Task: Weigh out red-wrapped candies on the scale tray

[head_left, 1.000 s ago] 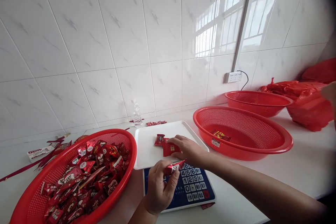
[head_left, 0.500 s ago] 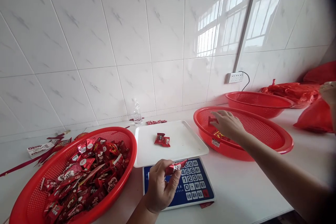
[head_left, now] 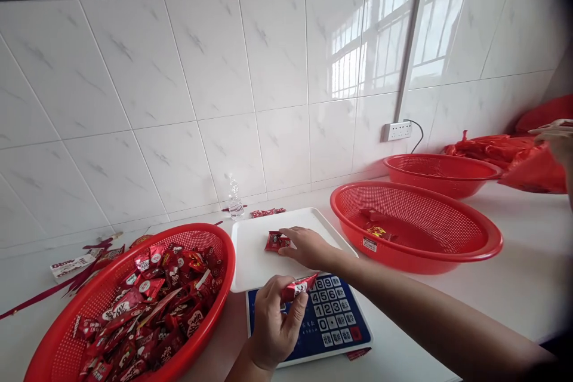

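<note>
My left hand (head_left: 278, 322) pinches a red wrapped packet (head_left: 299, 287) above the blue keypad of the scale (head_left: 331, 316). My right hand (head_left: 308, 246) reaches over the white tray (head_left: 255, 262), its fingertips touching the small red packets (head_left: 274, 241) that lie there. Whether those fingers have closed on a packet is hard to see. To the left, a red basket (head_left: 226, 262) is heaped with red packets. To the right, another red basket (head_left: 465, 239) holds a few packets (head_left: 378, 230) at its near left side.
A clear bottle (head_left: 234, 197) and a strip of red packets (head_left: 267, 212) are by the wall. A third red basket (head_left: 441, 176) sits behind, beside red plastic bags (head_left: 496, 152). Another person's hand (head_left: 557, 137) is at the right edge. Ribbons and a small box (head_left: 74, 267) lie left.
My right hand has moved left from the right basket to the packets on the tray. My left hand still holds its packet. The other person's red bag at the right has lifted.
</note>
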A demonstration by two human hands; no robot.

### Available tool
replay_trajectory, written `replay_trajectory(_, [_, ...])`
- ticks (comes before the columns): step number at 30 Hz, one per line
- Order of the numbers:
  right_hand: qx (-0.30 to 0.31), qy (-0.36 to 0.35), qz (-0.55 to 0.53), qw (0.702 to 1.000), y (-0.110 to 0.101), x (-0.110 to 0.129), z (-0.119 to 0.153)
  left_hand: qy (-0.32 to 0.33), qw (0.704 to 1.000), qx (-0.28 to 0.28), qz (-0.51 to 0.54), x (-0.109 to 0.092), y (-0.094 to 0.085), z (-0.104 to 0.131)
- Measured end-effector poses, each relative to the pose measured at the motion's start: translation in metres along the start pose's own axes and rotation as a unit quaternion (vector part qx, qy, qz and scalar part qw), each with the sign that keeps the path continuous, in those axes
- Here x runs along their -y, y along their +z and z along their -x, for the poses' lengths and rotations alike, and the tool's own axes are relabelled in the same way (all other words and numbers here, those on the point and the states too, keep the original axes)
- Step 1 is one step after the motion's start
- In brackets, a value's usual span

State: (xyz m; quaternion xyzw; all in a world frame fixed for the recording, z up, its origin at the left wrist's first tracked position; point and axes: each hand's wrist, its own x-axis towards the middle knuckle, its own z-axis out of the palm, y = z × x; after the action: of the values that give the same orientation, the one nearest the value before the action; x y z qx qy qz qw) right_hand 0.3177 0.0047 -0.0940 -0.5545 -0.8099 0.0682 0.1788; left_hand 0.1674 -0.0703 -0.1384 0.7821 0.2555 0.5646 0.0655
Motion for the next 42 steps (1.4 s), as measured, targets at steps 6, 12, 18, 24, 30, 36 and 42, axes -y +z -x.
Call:
replay_trajectory(6, [-0.016,0.013,-0.014,1.000,0.005,-0.008,0.002,0.000,1.000,0.001,0.003,0.001,0.000,0.002])
replay_trajectory(12, [-0.070,0.052,0.015,0.996,-0.016,-0.047,0.017,-0.003,1.000,0.008,0.011,0.002,0.001,0.003])
replay_trajectory(18, [-0.132,0.180,0.103,0.969,-0.063,-0.112,0.031,0.002,0.999,0.009,0.034,-0.002,0.001,0.001])
replay_trajectory(24, [-0.115,0.179,0.154,0.965,-0.063,-0.118,0.033,-0.001,0.999,0.009,0.041,-0.002,0.001,0.003])
replay_trajectory(30, [-0.029,-0.038,0.111,0.993,-0.018,-0.050,0.012,-0.003,1.000,0.005,0.024,0.000,0.001,0.004])
replay_trajectory(36, [0.048,-0.209,0.059,0.975,0.003,-0.008,-0.013,-0.018,1.000,0.001,0.020,0.003,0.002,0.005])
replay_trajectory(42, [0.031,-0.184,0.063,0.980,0.007,-0.010,-0.010,-0.022,1.000,0.003,0.023,0.004,0.003,0.006])
